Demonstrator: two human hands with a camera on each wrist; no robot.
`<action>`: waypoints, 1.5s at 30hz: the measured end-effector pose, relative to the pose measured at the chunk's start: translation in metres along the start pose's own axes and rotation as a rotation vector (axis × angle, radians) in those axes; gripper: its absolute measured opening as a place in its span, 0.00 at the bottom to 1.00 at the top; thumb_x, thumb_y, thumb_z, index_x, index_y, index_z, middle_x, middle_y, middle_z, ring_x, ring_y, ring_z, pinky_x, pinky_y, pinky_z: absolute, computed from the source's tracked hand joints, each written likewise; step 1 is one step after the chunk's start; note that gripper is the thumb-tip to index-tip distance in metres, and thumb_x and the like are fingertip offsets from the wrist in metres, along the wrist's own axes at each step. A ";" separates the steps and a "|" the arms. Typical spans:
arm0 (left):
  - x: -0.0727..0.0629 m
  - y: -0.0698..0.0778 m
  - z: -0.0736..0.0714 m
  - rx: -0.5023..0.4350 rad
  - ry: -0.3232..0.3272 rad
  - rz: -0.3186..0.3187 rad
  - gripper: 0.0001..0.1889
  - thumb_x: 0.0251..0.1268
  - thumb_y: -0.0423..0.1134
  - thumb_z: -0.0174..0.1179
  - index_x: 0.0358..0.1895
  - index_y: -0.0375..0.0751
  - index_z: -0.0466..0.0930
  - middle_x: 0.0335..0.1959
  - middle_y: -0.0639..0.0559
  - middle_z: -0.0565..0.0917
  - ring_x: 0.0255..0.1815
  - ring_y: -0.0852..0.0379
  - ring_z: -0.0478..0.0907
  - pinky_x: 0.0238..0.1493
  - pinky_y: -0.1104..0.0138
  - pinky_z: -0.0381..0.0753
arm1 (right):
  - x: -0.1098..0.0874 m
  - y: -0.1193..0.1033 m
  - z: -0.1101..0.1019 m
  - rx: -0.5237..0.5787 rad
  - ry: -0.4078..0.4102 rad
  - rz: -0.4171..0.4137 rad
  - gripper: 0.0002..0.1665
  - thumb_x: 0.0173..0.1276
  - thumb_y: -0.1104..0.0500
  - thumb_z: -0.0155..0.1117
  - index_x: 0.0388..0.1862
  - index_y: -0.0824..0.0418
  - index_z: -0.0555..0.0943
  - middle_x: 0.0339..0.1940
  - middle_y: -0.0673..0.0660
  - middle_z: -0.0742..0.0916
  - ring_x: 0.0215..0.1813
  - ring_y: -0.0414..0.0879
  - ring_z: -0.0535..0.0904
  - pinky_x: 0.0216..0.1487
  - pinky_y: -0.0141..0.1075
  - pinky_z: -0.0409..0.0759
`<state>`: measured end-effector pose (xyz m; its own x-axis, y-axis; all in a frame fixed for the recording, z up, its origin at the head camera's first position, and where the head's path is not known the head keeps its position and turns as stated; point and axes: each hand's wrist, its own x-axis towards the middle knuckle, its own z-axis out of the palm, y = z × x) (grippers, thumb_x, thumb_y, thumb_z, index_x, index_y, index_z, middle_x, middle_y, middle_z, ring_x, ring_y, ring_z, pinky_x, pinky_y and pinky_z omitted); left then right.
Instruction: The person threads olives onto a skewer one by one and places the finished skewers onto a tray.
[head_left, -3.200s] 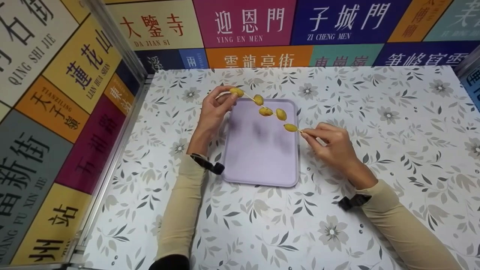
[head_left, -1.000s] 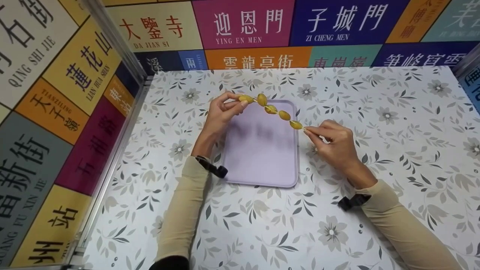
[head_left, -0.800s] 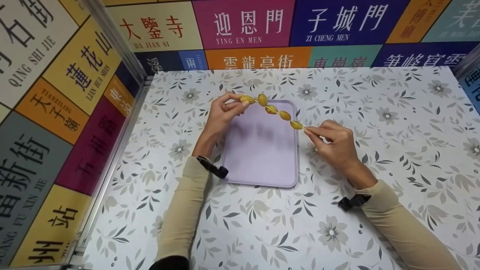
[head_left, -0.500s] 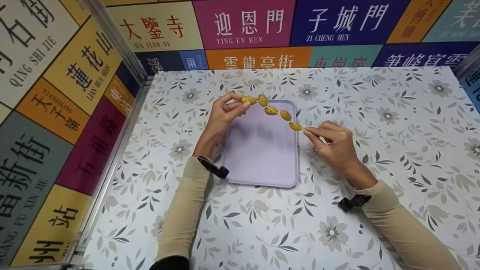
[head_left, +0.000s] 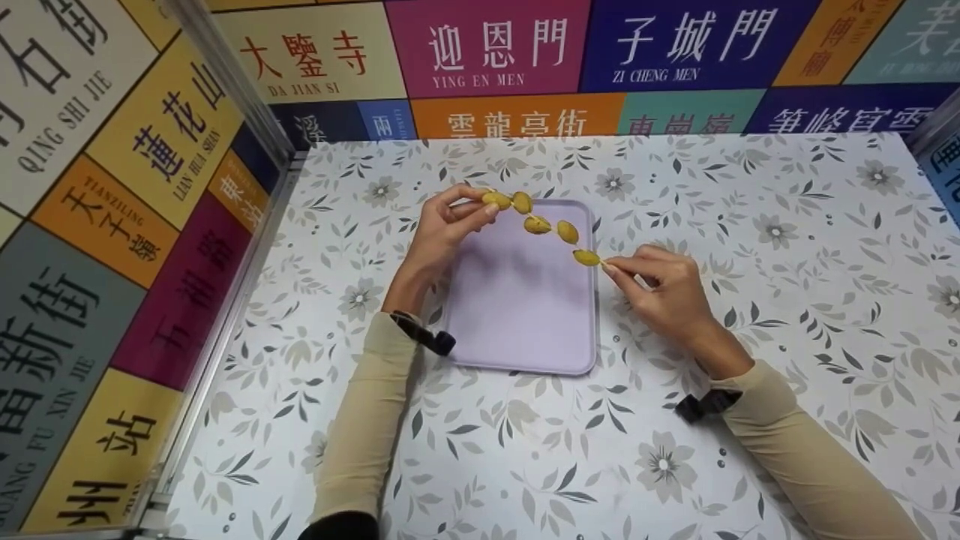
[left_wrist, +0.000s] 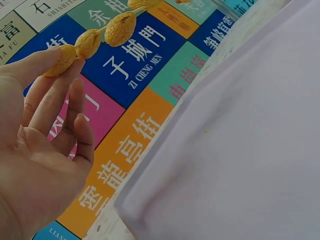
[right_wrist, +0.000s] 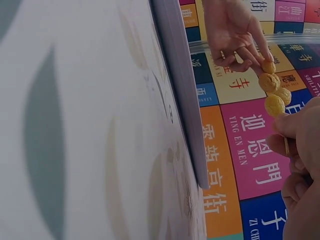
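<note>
A thin stick carries several yellow, wrinkled, olive-like fruits, making a skewer held in the air over the far part of a lilac tray. My left hand pinches the fruit at the skewer's far left end between thumb and finger; in the left wrist view its other fingers are bent and loose below the end fruit. At the opposite end, my right hand pinches the bare stick just beyond the last fruit, its other fingers curled in. The skewer slopes down rightward in the head view.
The tray lies on a table cover printed with grey leaves and flowers. Colourful panels with lettering stand along the back and left edges. Black wrist cameras sit over beige sleeves.
Compared with about three seconds ago, my left hand and its end fruit sit slightly further right and nearer. In the last half second, my right hand and the skewer's right end shifted slightly left and down.
</note>
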<state>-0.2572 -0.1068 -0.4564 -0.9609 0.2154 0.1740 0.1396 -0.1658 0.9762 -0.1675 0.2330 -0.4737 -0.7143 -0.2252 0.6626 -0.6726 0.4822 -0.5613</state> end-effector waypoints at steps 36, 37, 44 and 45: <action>0.000 0.005 0.001 0.684 0.070 0.082 0.17 0.81 0.39 0.64 0.67 0.48 0.87 0.62 0.52 0.90 0.56 0.54 0.86 0.59 0.56 0.83 | -0.014 -0.054 0.040 0.568 -0.282 0.580 0.12 0.74 0.63 0.75 0.51 0.71 0.91 0.34 0.57 0.95 0.37 0.39 0.90 0.39 0.28 0.85; 0.000 0.004 -0.002 0.735 0.092 0.068 0.16 0.80 0.36 0.64 0.65 0.45 0.88 0.62 0.49 0.90 0.55 0.51 0.86 0.60 0.55 0.83 | -0.013 -0.054 0.041 0.590 -0.269 0.592 0.14 0.74 0.64 0.74 0.52 0.74 0.90 0.34 0.56 0.95 0.37 0.39 0.90 0.41 0.29 0.86; -0.004 -0.009 -0.014 0.878 0.151 -0.031 0.13 0.76 0.32 0.64 0.58 0.33 0.89 0.53 0.37 0.90 0.49 0.43 0.89 0.55 0.54 0.86 | -0.013 -0.058 0.048 0.682 -0.235 0.720 0.19 0.74 0.64 0.74 0.56 0.79 0.86 0.35 0.54 0.95 0.39 0.37 0.89 0.44 0.30 0.85; -0.004 -0.012 -0.015 0.882 0.150 -0.036 0.13 0.77 0.32 0.64 0.58 0.33 0.89 0.53 0.37 0.90 0.48 0.44 0.89 0.54 0.54 0.87 | -0.013 -0.059 0.049 0.681 -0.238 0.733 0.20 0.74 0.64 0.74 0.56 0.79 0.86 0.35 0.54 0.95 0.39 0.37 0.89 0.44 0.30 0.85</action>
<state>-0.2582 -0.1203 -0.4704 -0.9807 0.0680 0.1831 0.1826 0.6517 0.7361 -0.1280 0.1660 -0.4736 -0.9634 -0.2665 -0.0304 0.0307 0.0031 -0.9995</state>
